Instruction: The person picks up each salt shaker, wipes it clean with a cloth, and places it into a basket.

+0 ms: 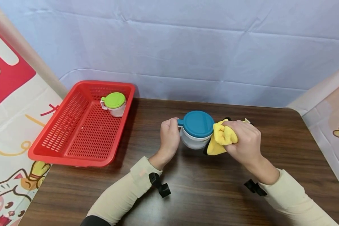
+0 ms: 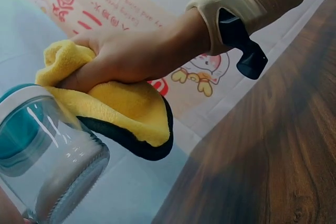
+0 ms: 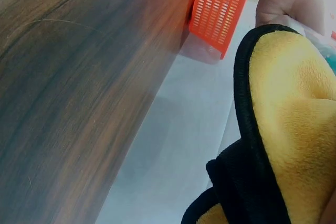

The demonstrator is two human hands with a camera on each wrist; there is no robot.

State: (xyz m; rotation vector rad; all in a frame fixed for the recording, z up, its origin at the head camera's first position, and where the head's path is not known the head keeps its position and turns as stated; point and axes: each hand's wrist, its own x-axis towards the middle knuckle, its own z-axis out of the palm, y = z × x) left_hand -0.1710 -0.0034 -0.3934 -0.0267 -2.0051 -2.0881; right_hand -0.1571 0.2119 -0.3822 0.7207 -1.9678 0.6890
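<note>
A clear glass jar (image 2: 68,166) with a blue lid (image 1: 198,124) is held by its handle in my left hand (image 1: 170,135). White contents show through the glass in the left wrist view. My right hand (image 1: 244,141) grips a bunched yellow cloth (image 1: 216,146) with black edging, pressed up to the right side of the jar near the lid's rim. A loose fold of the cloth hangs below the fingers in the left wrist view. In the right wrist view the cloth (image 3: 294,114) covers most of the jar.
To the left stands a red perforated basket (image 1: 113,153) holding a jar with a green lid (image 1: 115,100) in its far right corner. The dark wooden table (image 1: 203,188) meets a pale cloth backdrop (image 1: 186,56) at the back. Printed sheets flank both sides.
</note>
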